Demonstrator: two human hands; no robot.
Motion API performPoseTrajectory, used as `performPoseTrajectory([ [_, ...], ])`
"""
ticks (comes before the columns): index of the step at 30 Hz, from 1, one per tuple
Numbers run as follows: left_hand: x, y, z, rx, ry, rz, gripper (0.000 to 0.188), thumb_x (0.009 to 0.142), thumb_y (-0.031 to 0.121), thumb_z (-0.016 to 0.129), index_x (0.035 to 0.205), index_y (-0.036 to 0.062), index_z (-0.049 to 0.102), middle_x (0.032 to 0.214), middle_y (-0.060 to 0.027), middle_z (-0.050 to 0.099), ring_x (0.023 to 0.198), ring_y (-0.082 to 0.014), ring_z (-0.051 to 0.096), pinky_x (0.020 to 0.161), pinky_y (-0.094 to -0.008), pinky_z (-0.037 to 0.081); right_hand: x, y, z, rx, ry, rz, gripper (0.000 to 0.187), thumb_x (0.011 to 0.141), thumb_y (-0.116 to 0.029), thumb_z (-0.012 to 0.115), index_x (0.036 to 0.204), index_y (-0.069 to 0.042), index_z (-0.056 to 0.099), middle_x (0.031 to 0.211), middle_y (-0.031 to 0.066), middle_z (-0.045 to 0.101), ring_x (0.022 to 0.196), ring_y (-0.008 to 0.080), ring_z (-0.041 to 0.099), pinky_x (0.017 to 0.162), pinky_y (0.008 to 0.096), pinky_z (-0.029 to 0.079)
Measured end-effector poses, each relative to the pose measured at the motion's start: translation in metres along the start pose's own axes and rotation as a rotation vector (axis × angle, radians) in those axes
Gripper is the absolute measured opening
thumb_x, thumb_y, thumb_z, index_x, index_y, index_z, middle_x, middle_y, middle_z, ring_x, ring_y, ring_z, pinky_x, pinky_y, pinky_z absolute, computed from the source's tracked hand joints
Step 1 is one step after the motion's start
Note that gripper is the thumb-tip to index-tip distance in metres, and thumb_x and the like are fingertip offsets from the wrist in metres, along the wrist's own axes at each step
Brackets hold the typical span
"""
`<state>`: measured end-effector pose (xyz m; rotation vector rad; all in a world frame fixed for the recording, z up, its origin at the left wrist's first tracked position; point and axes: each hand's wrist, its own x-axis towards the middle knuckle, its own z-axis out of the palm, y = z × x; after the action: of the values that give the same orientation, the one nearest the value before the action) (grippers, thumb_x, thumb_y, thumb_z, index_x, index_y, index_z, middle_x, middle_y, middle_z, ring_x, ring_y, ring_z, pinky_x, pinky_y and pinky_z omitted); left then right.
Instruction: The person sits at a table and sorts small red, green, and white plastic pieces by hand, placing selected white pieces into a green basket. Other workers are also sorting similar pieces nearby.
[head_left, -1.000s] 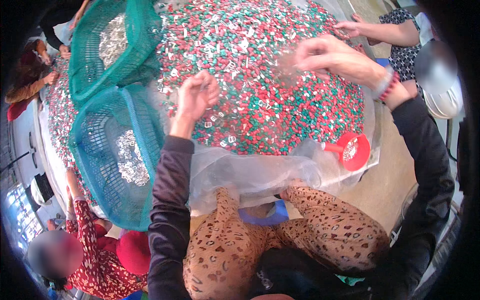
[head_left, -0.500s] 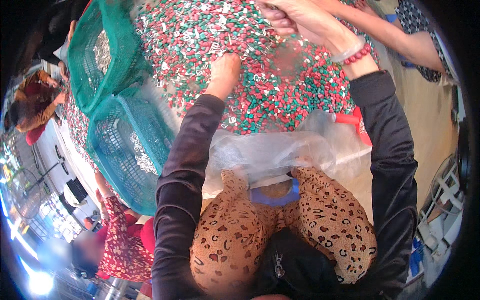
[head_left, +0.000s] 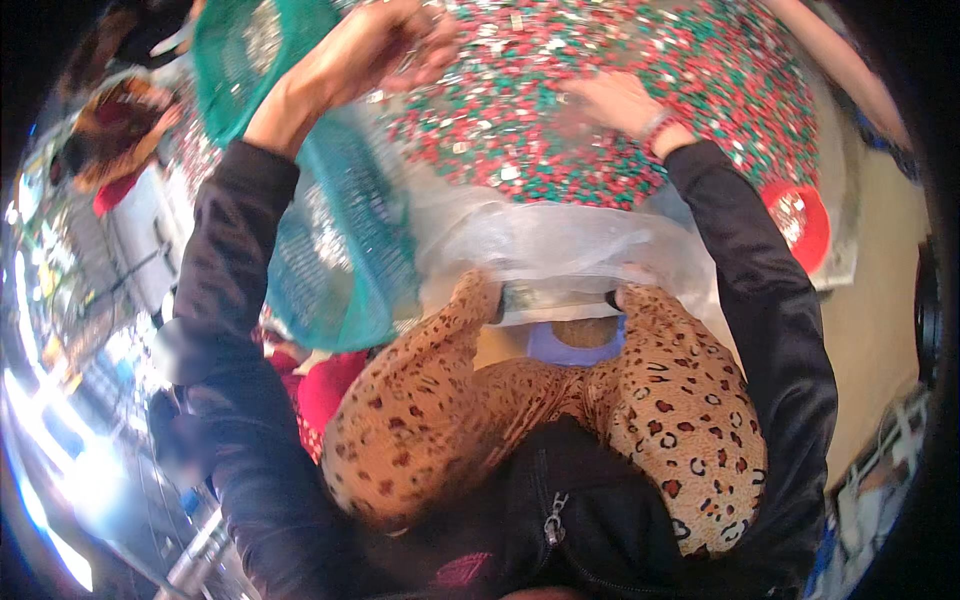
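the pile [head_left: 500,125] was a broad, loose spread of small red and green pieces, thoroughly mixed, its surface uneven and its outlines softened by blur. white pieces [head_left: 510,173] were scattered through it, a few of them loose on top toward its near edge; their exact shape was too blurred to tell. well apart from the pile, off its left side, sat a cluster of white pieces [head_left: 328,232], with a second white cluster [head_left: 264,36] farther back on that same side. pale pieces [head_left: 789,216] were gathered just beyond the pile's near right corner.
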<state>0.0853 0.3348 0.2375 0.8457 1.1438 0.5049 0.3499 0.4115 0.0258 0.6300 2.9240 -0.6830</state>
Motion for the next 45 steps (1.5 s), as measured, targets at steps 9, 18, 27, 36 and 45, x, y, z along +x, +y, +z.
performPoseTrajectory([
  [9, 0.031, -0.030, 0.025, 0.350, 0.280, -0.119, 0.040, 0.085, 0.042, 0.057, 0.065, 0.0070, 0.051, 0.058, 0.0001, 0.042, 0.050, -0.0109, 0.040, 0.042, -0.0256, 0.032, -0.029, 0.007, 0.023, -0.129, -0.055, 0.067, 0.020, 0.084, -0.006, 0.048, 0.100, 0.000, 0.057, 0.081, 0.0191, 0.066, 0.079, 0.0349, 0.066, 0.066, 0.0472, 0.051],
  [18, 0.033, -0.219, 0.026, 1.034, 0.834, -0.623, 0.056, 0.071, 0.051, 0.073, 0.100, 0.0033, 0.068, 0.100, -0.0229, 0.066, 0.096, -0.0360, 0.065, 0.083, -0.0438, 0.052, -0.023, 0.014, -0.012, 0.274, -0.081, 0.227, 0.030, 0.083, -0.033, 0.064, 0.093, -0.005, 0.061, 0.082, 0.0159, 0.066, 0.084, 0.0351, 0.065, 0.067, 0.0472, 0.049],
  [27, 0.109, -0.228, 0.065, 0.193, 0.969, -0.074, 0.044, 0.082, 0.038, 0.068, 0.099, -0.0024, 0.068, 0.091, -0.0216, 0.068, 0.084, -0.0274, 0.066, 0.074, -0.0372, 0.050, -0.042, -0.067, 0.026, 0.080, -0.195, -0.001, 0.048, 0.086, -0.035, 0.059, 0.131, -0.027, 0.045, 0.075, 0.0132, 0.066, 0.072, 0.0322, 0.067, 0.058, 0.0472, 0.052],
  [36, 0.070, -0.170, 0.037, 0.830, 1.001, -0.019, 0.031, 0.081, 0.031, 0.069, 0.104, 0.0108, 0.071, 0.076, -0.0163, 0.069, 0.074, -0.0247, 0.068, 0.070, -0.0367, 0.051, -0.046, 0.004, 0.014, 0.026, -0.037, 0.329, 0.051, 0.084, -0.025, 0.061, 0.133, -0.031, 0.047, 0.082, 0.0119, 0.069, 0.077, 0.0314, 0.067, 0.064, 0.0444, 0.052],
  [45, 0.113, -0.221, 0.075, 0.864, 0.902, -0.128, 0.031, 0.078, 0.038, 0.071, 0.088, 0.0095, 0.073, 0.075, -0.0163, 0.068, 0.075, -0.0320, 0.067, 0.070, -0.0418, 0.051, -0.059, 0.029, -0.006, 0.257, 0.146, 0.447, 0.054, 0.087, -0.036, 0.062, 0.136, -0.021, 0.046, 0.095, 0.0124, 0.068, 0.092, 0.0340, 0.064, 0.078, 0.0465, 0.050],
])
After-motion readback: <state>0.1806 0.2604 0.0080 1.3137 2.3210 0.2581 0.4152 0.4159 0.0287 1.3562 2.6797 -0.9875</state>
